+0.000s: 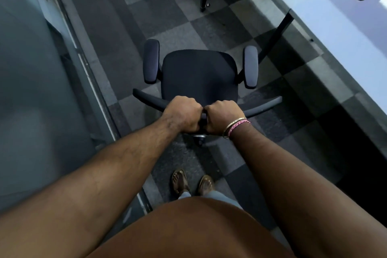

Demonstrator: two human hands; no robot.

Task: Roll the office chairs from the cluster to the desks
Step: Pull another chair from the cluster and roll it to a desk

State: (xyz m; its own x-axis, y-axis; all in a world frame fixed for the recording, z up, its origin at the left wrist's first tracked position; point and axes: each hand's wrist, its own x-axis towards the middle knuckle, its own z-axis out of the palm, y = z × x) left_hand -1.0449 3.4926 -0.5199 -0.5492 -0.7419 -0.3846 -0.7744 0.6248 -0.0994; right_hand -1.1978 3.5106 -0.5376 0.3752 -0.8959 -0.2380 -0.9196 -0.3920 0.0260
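Hands sit side by side at the middle of the backrest's top edge: left hand (181, 113) and right hand (222, 116), each grip clenched around the black fabric office chair (199, 77), likely for a straight push. It stands on checkered grey carpet (184, 27), just beside the long white table (326, 27).

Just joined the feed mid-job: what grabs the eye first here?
Both hands dominate the middle of the view: the left hand and right hand grip the top edge of the backrest of a black office chair, side by side and nearly touching. The chair stands on checkered carpet, its seat facing away from the person. A long white desk runs along the right, with a glass partition on the left.
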